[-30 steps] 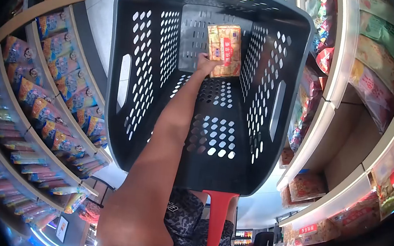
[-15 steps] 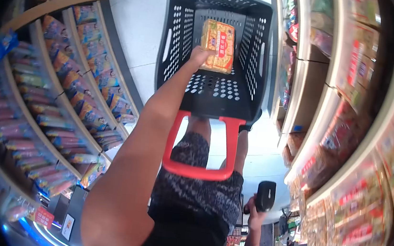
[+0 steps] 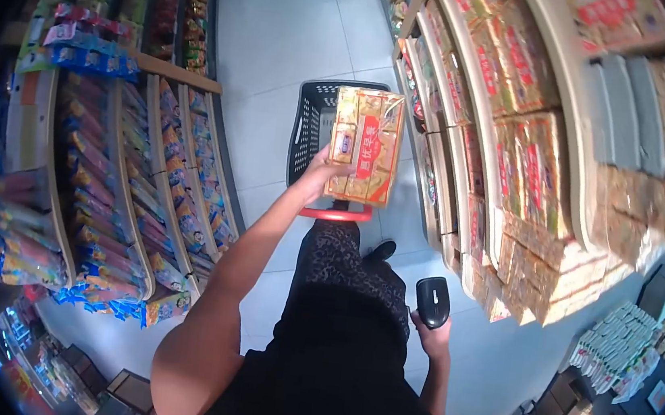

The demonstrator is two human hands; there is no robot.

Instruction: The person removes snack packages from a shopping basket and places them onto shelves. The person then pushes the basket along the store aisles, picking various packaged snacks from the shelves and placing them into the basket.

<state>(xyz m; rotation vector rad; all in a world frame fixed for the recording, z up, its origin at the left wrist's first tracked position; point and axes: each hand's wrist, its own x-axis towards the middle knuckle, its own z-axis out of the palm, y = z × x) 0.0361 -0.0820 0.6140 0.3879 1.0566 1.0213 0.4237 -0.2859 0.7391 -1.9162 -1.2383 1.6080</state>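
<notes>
Head camera view shows the person's left hand (image 3: 321, 175) gripping a gold-and-red packet (image 3: 366, 142) by its lower left edge, thumb laid across the front and the other fingers hidden behind it. The packet stands between the camera and a black shopping basket (image 3: 302, 127), covering much of the basket's opening, with its printed front facing up toward the camera. Just below the packet is the basket's red handle (image 3: 333, 215). The right hand (image 3: 432, 338), well apart on the other side, is closed around a black scanner (image 3: 432, 303), whose body hides part of the grip. Similar gold packets (image 3: 527, 167) fill the right-hand shelves; colourful bags (image 3: 89, 206) line those on the left.
</notes>
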